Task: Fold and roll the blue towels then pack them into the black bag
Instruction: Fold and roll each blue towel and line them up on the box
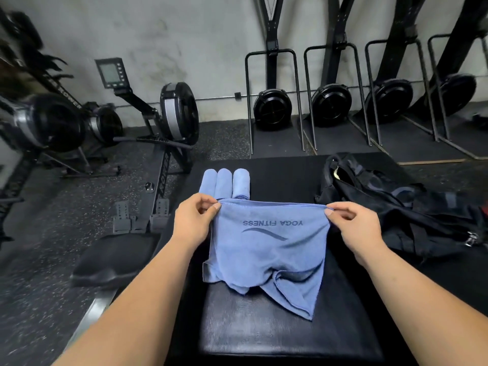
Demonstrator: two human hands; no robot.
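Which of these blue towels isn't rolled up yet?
The YOGA FITNESS towel, pinched at its top corners by the left hand and right hand. The three rolled towels lie side by side behind it.

I get dim, flat light, sharp at the blue towel (266, 247), with fisheye bending and blur far left of it.

Rowing machine (179, 112) (black), padded bench (264, 336)
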